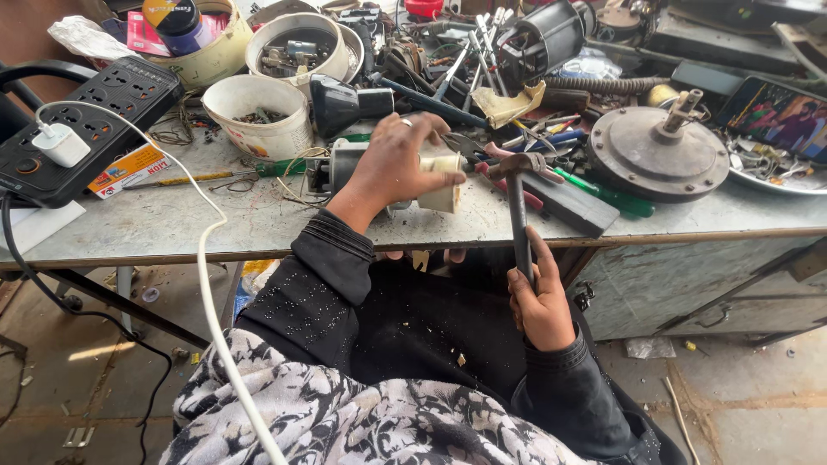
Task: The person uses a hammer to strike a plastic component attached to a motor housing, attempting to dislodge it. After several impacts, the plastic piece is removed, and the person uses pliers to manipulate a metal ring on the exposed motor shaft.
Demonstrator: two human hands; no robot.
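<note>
Left hand [392,164] is closed over the top of a small motor [362,168] lying on its side near the front edge of the bench [172,228], fingers wrapped round its cream end cap [441,181]; firm pinning grip. Right hand [541,301] is fisted tight on the lower handle of a hammer [517,207], below the bench edge, head up just right of the motor's cream end, not clearly touching it. Motor looks heavy, rigid, metal-bodied; the round housing may roll, so hold across the body, not by the loose wires at its left end. Cream cap looks like plastic, likely brittle under blows. Hammer is stiff, top-heavy; low grip gives swing, less control. Left of the motor: a black power strip [86,120] with a white charger [59,142] plugged in, white cable [207,258] trailing off the bench. Between strip and motor lies a flat orange and white printed box [129,168]. Behind the motor are white tubs [258,112] of small parts, a round can with a dark lid and yellow label [177,21] in the far tub, and a pink packet beside it. Right of the motor: green-handled screwdriver [607,194], round metal motor plate [659,155], and a phone [775,116] with a lit colourful screen.
</note>
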